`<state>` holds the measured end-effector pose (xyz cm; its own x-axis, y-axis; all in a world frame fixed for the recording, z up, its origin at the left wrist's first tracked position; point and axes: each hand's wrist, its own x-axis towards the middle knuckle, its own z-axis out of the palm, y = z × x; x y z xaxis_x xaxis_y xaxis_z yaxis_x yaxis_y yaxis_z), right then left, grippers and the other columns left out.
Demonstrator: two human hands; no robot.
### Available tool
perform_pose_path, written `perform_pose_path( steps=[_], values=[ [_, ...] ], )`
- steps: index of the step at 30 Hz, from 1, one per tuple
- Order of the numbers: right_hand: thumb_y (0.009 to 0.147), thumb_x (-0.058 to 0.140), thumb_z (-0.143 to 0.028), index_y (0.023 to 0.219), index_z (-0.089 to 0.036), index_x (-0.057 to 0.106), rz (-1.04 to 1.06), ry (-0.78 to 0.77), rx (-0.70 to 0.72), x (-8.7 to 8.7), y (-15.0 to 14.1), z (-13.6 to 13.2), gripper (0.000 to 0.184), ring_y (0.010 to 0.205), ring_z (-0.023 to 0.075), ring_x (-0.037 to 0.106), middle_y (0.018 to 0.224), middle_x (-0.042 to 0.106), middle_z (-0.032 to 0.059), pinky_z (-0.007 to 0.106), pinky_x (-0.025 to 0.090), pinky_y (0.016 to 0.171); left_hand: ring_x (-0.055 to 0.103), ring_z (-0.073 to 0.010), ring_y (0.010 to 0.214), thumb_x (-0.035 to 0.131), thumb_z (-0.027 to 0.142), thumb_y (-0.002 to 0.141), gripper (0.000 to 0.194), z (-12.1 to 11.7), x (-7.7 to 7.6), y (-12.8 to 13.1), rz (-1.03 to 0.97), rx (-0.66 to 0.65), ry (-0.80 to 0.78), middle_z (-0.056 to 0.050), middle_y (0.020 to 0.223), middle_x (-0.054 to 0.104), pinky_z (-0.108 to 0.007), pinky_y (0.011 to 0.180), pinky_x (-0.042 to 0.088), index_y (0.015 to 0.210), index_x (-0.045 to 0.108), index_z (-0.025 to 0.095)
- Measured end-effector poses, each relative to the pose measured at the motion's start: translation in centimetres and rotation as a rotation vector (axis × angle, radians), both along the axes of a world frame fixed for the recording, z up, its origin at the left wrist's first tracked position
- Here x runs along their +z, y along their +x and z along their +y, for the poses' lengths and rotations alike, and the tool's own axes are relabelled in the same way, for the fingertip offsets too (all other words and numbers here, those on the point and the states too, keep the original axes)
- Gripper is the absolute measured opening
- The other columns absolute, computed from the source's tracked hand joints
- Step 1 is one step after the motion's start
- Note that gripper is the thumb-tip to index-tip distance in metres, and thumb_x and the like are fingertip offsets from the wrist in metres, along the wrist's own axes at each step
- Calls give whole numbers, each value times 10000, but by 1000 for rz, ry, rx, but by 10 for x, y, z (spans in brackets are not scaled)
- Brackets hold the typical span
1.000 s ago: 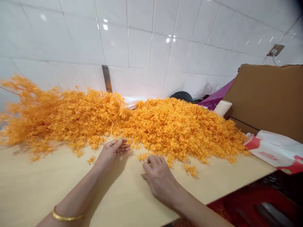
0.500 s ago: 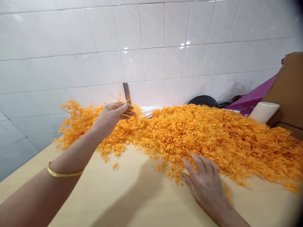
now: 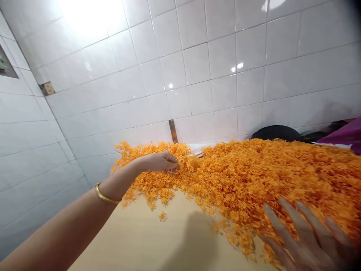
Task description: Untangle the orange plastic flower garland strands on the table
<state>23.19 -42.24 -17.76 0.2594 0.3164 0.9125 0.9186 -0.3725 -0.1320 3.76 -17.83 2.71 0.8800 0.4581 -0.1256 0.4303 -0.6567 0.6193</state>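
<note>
A large heap of orange, spidery plastic flower pieces (image 3: 242,177) spreads over the table. My left hand (image 3: 165,162) is at the heap's left part, thumb and fingers pinched on thin orange sprigs (image 3: 183,162) that stick out past the fingertips. A gold bangle (image 3: 103,194) sits on that wrist. At the lower right, my right hand (image 3: 307,237) is open, palm down, its fingers spread over the heap's near edge. Whether it touches the pieces I cannot tell. One loose orange piece (image 3: 162,216) lies apart on the bare tabletop.
The pale wooden table (image 3: 132,233) meets a white tiled wall (image 3: 194,67). A dark metal strip (image 3: 173,131) leans there behind the heap. Further right are a black rounded object (image 3: 276,132) and purple sheeting (image 3: 344,133). A socket (image 3: 48,88) is near the wall corner.
The camera view has turned left and tilted. My left hand has lowered into the heap with the sprigs, and my right hand has moved right with its fingers spreading wider.
</note>
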Motion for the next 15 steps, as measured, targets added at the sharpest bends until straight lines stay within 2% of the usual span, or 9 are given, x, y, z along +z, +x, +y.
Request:
perform_pose_path(
  steps=[3, 5, 7, 11, 15],
  values=[
    [789, 434, -379, 976, -253, 583, -175, -89, 203, 27, -23, 19, 270, 1120, 298, 389, 1050, 559, 112, 507, 253, 942, 577, -150, 671, 510, 299, 717, 191, 2, 9, -3, 30, -13, 30, -70, 772, 637, -223, 551, 433, 766, 646, 174],
    [782, 471, -323, 921, -201, 590, -230, -96, 329, 35, -39, 35, 220, 1076, 279, 420, 962, 582, 100, 491, 277, 933, 573, -147, 693, 502, 333, 720, 222, 1, 18, -6, 57, -22, 59, -62, 802, 631, -237, 592, 440, 794, 629, 166],
    [766, 498, -282, 892, -170, 586, -285, -146, 432, 37, -55, 53, 190, 1043, 266, 434, 914, 583, 89, 472, 271, 937, 566, -143, 704, 491, 348, 726, 242, -3, 32, -10, 92, -16, 106, -56, 812, 625, -253, 626, 441, 802, 610, 152],
    [758, 514, -285, 864, -154, 563, -378, -364, 542, 36, -83, 90, 175, 1029, 257, 424, 883, 564, 78, 459, 220, 949, 557, -132, 688, 475, 356, 734, 253, -8, 62, -20, 110, 69, 253, -50, 778, 614, -250, 624, 438, 801, 585, 139],
    [767, 496, -340, 894, -147, 545, -396, -535, 619, 24, -99, 123, 236, 1019, 262, 412, 901, 546, 95, 453, 229, 923, 555, -122, 617, 454, 356, 749, 250, -8, 87, -29, 7, 204, 332, -44, 685, 593, -236, 563, 434, 786, 557, 132]
  ],
)
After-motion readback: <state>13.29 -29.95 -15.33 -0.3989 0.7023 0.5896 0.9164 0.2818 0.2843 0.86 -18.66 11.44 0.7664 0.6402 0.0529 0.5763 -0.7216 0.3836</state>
